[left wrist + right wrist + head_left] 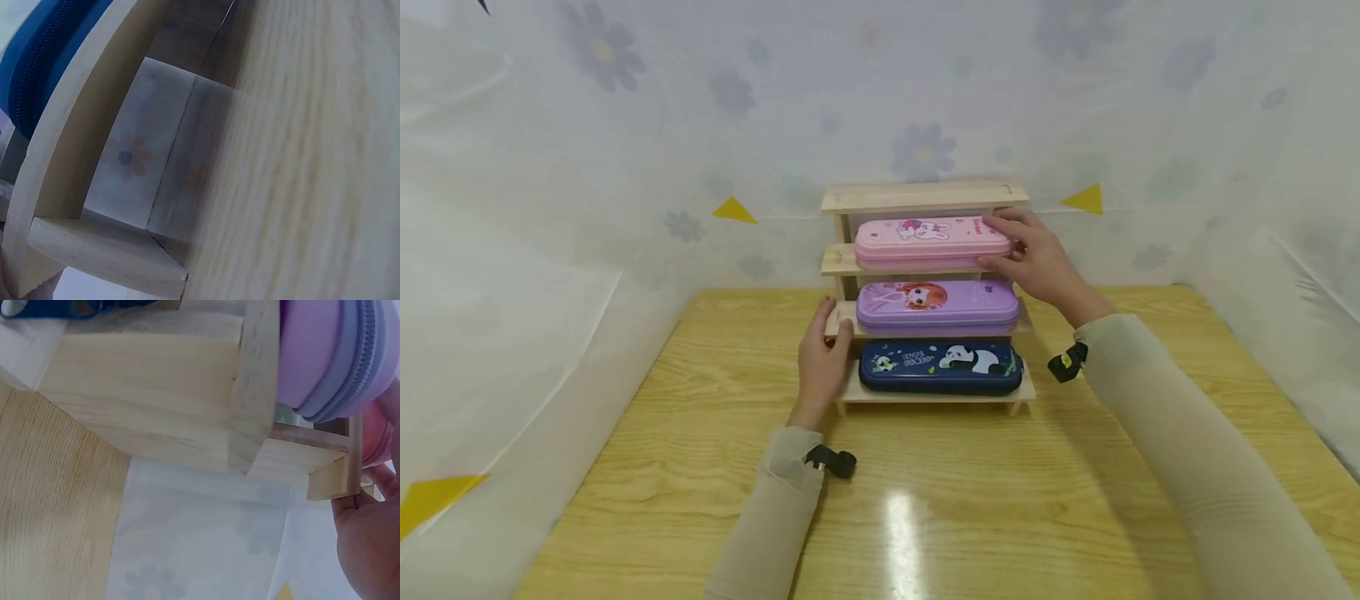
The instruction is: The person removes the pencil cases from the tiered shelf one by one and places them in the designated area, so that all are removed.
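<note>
A stepped wooden rack [925,197] bears three zippered pencil cases, one per tier. My right hand [1033,258] holds the right end of the pink pencil case [932,242] with a rabbit print, fingers on top and thumb at its front edge. Below it lies a purple pencil case [937,306] with a girl print, and on the lowest tier a dark blue pencil case [940,367] with pandas. At the rack's left side, my left hand [823,362] grips the end of the second tier from the bottom. In the right wrist view, the right hand [369,537] is beside the rack's end.
The rack stands on a wood-grain table [737,500] near its back edge. White flower-patterned sheeting [820,100] encloses the back and sides. Yellow triangles [1084,198] mark the sheeting on both sides of the rack. The top tier bears no case.
</note>
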The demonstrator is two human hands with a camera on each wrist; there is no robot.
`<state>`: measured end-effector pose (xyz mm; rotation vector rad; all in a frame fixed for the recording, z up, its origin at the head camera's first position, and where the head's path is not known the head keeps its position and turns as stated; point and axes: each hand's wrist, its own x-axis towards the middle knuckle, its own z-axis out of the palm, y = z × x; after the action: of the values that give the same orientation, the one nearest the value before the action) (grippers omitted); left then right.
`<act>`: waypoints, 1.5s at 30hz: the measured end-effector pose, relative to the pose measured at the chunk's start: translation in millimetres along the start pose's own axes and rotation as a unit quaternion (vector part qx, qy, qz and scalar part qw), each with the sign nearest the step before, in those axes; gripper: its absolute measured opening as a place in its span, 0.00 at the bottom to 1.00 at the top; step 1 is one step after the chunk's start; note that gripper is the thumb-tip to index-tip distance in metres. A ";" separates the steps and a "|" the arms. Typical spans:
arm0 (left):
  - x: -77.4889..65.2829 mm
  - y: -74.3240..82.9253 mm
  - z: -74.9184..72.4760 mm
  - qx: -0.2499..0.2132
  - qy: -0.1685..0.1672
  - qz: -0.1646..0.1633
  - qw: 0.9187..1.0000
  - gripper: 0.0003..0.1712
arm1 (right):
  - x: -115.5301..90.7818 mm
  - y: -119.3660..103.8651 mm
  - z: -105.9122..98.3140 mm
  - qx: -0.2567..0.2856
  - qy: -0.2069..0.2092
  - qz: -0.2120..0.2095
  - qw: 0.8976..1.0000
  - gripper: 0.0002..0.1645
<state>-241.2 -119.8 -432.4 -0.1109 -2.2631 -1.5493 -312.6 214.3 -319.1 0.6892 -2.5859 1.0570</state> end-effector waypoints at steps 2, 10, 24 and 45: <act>-0.6 0.1 1.0 -0.002 0.001 0.001 1.000 0.31 | -1.2 -0.5 -1.1 -0.013 0.004 -0.002 1.000 0.40; -1.1 -1.8 3.1 0.000 -0.002 0.006 1.000 0.31 | -12.6 6.6 -6.9 -0.022 0.029 -0.012 0.999 0.39; 0.1 -2.0 2.6 0.011 0.003 0.015 1.000 0.31 | -32.3 21.0 -25.0 0.005 0.052 0.002 0.999 0.37; -0.9 0.7 4.8 0.018 -0.001 -0.004 1.000 0.32 | -57.8 37.2 -51.0 0.017 0.040 0.059 0.997 0.39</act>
<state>-241.4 -115.0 -433.5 -0.0939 -2.2938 -1.5116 -279.5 292.6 -328.8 0.4959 -2.5725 1.1433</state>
